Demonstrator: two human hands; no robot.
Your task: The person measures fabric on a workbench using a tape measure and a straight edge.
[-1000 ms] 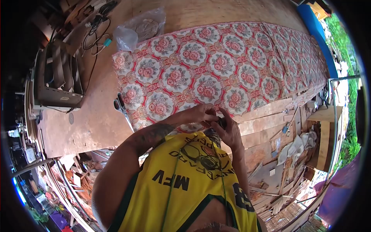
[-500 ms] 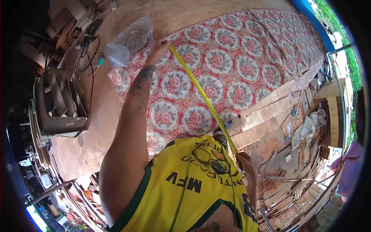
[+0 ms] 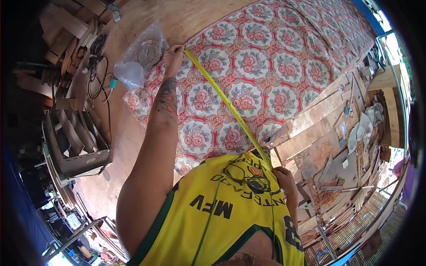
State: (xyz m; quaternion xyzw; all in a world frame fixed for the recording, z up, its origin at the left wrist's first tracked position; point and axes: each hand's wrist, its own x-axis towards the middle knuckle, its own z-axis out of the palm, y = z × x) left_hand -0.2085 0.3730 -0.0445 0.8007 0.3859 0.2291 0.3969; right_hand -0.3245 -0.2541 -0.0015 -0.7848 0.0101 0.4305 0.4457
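A yellow measuring tape (image 3: 225,100) runs taut and slantwise over a red and white floral cloth (image 3: 252,63). My left hand (image 3: 173,56), at the end of the outstretched tattooed arm, pinches the tape's far end at the cloth's upper edge. The tape's near part is in my right hand (image 3: 283,177), closed beside the yellow shirt (image 3: 222,195); any tape case is hidden. A clear plastic bag (image 3: 143,55) with something round in it lies left of my left hand, partly against the cloth.
A metal box (image 3: 80,153) with slats stands at left, near black cables (image 3: 95,66) and a stack of wood scraps (image 3: 66,29). Planks and debris (image 3: 324,164) lie on the right, with a pale rag (image 3: 364,128). A blue edge (image 3: 370,17) borders the upper right.
The view has shifted slightly, so the surroundings sit differently in the frame. Both hands still hold the tape, and its printed face now shows more clearly.
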